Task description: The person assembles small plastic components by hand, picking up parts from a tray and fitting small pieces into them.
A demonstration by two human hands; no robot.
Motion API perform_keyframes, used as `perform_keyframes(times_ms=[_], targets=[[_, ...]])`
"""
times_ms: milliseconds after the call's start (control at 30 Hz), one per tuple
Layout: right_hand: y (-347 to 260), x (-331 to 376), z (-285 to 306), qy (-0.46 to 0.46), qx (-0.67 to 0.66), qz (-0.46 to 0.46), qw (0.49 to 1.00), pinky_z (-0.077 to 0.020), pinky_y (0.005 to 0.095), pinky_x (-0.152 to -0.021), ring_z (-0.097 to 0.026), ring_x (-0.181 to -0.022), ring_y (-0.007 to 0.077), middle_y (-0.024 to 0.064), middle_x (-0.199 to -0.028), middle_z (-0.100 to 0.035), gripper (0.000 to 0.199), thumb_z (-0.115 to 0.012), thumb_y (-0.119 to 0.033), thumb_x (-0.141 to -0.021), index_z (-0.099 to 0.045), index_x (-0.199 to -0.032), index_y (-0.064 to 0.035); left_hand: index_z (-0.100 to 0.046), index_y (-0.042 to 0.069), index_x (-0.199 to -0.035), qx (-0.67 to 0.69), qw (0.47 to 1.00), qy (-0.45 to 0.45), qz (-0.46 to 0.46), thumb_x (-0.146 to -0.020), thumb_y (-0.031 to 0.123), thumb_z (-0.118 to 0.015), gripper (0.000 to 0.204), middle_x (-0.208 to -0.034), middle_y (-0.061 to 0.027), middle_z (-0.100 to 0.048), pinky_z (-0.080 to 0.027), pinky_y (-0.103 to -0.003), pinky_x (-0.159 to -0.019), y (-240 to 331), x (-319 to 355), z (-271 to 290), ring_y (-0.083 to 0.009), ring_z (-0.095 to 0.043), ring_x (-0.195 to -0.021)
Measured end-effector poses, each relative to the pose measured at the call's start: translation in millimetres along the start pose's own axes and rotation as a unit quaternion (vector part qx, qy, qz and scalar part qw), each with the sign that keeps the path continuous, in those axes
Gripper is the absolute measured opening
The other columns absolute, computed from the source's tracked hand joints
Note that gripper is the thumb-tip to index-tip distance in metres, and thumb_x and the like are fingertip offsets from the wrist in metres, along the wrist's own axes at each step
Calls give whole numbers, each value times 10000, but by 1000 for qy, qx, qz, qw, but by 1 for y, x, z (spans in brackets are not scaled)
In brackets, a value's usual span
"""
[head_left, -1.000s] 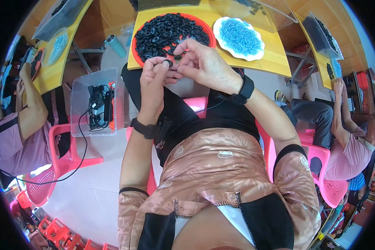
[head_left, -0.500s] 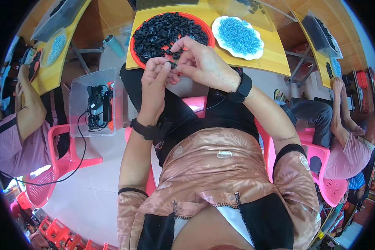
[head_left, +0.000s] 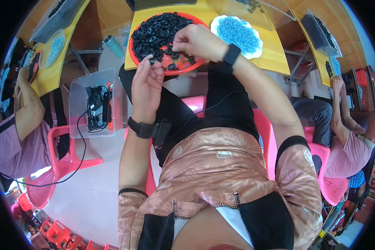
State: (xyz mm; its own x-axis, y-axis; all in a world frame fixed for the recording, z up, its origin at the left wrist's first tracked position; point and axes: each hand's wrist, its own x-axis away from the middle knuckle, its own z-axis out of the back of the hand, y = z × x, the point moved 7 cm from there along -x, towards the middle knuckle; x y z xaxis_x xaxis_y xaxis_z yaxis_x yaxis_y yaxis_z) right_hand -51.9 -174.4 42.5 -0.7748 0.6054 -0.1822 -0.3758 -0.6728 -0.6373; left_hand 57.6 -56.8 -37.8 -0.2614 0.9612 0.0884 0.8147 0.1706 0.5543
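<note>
A round red tray (head_left: 206, 26) on the yellow table holds a heap of small black plastic parts (head_left: 158, 31). At the tray's near edge, my left hand (head_left: 146, 83) pinches a small black part (head_left: 152, 61) between thumb and fingertips. My right hand (head_left: 198, 41) is over the tray's right side, fingers bent together above loose black parts. Whatever its fingertips hold, if anything, is hidden. To the right, a white scalloped plate (head_left: 213, 26) carries many small clear-blue pieces (head_left: 239, 35).
A clear plastic bin (head_left: 77, 106) with black cables and a device stands on the floor to my left. Behind it is a teal bottle (head_left: 113, 46). Co-workers sit at yellow tables on both sides, on pink chairs (head_left: 56, 143). A thin cable crosses my lap.
My hands have moved apart from each other. The right went up and over the tray; the left turned upward near its rim with a black part.
</note>
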Motion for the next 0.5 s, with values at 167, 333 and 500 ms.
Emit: perform_keyframes(times_ms=[167, 333, 500], targets=[[0, -34, -27, -37, 211, -38, 976, -514, 408, -676, -659, -778, 297, 119, -769, -675, 143, -691, -251, -757, -708, -807, -118, -540, 60, -1097, 14, 999, 35, -24, -962, 171, -498, 179, -867, -65, -649, -478, -232, -682, 4, -2, 15, -130, -606, -745], [-9, -45, -42, -22, 253, -47, 966, -528, 420, -704, -666, -803, 322, 168, -827, -676, 177, -681, -200, -723, -696, -844, -71, -532, 60, -1093, 10, 999, 48, -7, -962, 172, -497, 176, -866, -71, -648, -473, -238, -683, 2, -3, 16, -136, -605, -744], [-18, -42, -48, -32, 252, -20, 967, -532, 427, -696, -668, -786, 342, 196, -821, -672, 185, -630, -154, -708, -689, -846, -45, -515, 59, -1108, -3, 999, 37, -11, -962, 167, -495, 182, -888, -80, -648, -474, -239, -688, 3, -2, 13, -135, -603, -745]])
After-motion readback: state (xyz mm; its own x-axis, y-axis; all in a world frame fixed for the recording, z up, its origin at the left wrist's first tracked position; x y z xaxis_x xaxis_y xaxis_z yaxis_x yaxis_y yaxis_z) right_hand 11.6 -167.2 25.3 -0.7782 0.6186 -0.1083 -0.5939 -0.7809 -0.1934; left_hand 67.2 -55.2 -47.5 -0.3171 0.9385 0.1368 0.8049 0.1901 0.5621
